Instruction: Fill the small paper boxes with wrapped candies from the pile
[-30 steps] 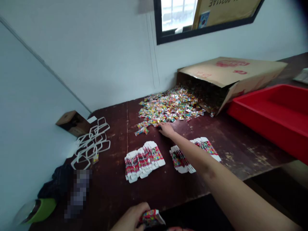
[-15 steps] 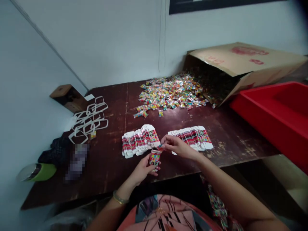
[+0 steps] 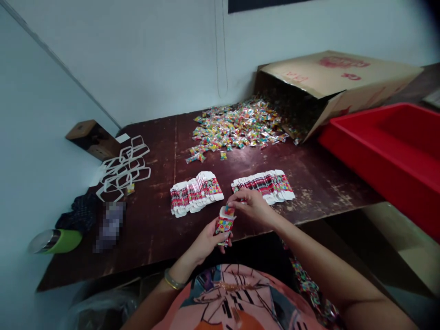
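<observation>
Near the table's front edge, my left hand (image 3: 208,238) is wrapped round a small printed carton (image 3: 225,225), held upright with its top open. At the carton's mouth, my right hand (image 3: 250,203) pinches a small wrapped candy (image 3: 229,211), partly hidden by the fingers and the carton's edge. Just beyond my left hand lies a fanned row of flat cartons (image 3: 195,195), white at the ends with red print. A second row of flat cartons (image 3: 271,185) lies behind my right hand, which covers part of it.
A heap of wrapped candies (image 3: 237,123) spills from a tipped cardboard box (image 3: 343,73) at the back. A red tray (image 3: 374,146) stands at the right. White rings (image 3: 125,167), a small brown box (image 3: 92,137) and a green-sided cup (image 3: 65,241) are on the left.
My right hand has brought the candy from beside the carton to its open mouth. The carton's top now shows wider open. The whole view has shifted slightly.
</observation>
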Action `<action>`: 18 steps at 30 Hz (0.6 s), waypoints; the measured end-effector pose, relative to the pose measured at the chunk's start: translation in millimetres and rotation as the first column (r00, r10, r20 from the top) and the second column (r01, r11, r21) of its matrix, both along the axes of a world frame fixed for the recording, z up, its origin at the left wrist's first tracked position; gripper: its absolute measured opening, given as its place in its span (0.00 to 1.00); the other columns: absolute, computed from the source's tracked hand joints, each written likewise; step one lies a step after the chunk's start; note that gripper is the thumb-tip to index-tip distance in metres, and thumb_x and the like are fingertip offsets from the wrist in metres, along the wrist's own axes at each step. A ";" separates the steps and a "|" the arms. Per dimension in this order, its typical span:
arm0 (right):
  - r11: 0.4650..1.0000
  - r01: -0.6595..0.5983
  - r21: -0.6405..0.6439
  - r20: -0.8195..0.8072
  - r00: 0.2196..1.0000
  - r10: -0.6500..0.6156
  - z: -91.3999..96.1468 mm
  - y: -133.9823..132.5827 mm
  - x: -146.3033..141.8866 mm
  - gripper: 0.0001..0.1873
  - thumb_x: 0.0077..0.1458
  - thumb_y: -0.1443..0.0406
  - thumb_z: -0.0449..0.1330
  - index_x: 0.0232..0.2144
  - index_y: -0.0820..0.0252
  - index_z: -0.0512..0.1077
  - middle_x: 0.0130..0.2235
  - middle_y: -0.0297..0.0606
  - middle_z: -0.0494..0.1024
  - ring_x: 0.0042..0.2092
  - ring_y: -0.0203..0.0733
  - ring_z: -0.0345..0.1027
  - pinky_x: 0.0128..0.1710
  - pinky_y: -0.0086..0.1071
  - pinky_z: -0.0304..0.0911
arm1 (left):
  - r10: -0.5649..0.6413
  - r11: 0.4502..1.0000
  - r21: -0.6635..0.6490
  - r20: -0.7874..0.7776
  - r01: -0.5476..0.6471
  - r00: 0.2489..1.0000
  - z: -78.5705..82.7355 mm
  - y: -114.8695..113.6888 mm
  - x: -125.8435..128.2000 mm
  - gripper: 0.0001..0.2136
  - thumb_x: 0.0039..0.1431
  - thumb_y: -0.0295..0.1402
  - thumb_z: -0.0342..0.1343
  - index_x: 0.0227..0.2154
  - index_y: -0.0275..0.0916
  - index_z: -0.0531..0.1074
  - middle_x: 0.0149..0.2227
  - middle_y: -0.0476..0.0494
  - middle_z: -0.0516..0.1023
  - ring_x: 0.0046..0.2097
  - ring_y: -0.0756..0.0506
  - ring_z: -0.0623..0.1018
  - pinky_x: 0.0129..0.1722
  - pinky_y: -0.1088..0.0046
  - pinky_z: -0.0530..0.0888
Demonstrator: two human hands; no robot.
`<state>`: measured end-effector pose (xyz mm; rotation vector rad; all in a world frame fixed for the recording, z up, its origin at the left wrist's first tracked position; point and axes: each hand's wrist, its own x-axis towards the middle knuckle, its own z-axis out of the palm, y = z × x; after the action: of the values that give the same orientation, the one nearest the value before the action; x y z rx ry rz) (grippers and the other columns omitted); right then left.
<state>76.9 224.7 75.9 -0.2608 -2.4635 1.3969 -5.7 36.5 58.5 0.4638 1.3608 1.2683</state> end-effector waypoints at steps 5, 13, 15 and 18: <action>0.999 0.023 0.032 -0.105 0.994 -0.019 -18.3 -21.3 4.5 0.07 0.51 0.64 0.65 0.35 0.55 0.74 0.49 0.41 0.68 0.51 0.46 0.62 0.53 0.42 0.56 | 0.023 0.999 -0.031 0.018 -0.023 1.000 -8.9 -4.7 7.1 0.23 0.56 0.50 0.53 0.45 0.35 0.67 0.32 0.43 0.75 0.29 0.47 0.76 0.19 0.77 0.67; 0.576 0.147 -0.804 0.157 0.987 -0.034 -46.9 -48.3 27.2 0.16 0.54 0.55 0.60 0.40 0.58 0.67 0.26 0.28 0.67 0.24 0.31 0.60 0.27 0.27 0.62 | 0.149 0.983 -0.108 -0.027 -0.151 0.988 -11.6 -3.4 3.8 0.32 0.58 0.57 0.41 0.39 0.30 0.74 0.29 0.39 0.77 0.28 0.45 0.75 0.20 0.75 0.67; 0.359 0.136 -0.923 0.162 0.986 0.042 -52.6 -50.9 29.0 0.17 0.50 0.56 0.64 0.38 0.59 0.69 0.26 0.28 0.69 0.23 0.29 0.61 0.27 0.26 0.63 | 0.103 0.988 -0.110 -0.030 -0.105 0.994 -10.3 -1.8 -1.0 0.28 0.57 0.54 0.47 0.39 0.30 0.74 0.29 0.40 0.77 0.29 0.45 0.75 0.21 0.76 0.67; 0.331 0.119 -0.936 0.162 0.981 0.105 -53.2 -54.0 27.3 0.17 0.42 0.60 0.69 0.35 0.61 0.72 0.31 0.32 0.72 0.26 0.30 0.66 0.28 0.26 0.65 | 0.014 0.996 -0.092 -0.033 -0.017 0.999 -10.4 -1.4 -7.0 0.20 0.53 0.44 0.55 0.41 0.32 0.74 0.32 0.41 0.78 0.33 0.45 0.75 0.23 0.76 0.68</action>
<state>104.2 170.8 22.7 -0.6660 -1.3522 2.7868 -12.7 35.2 48.1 0.4119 1.4457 1.2094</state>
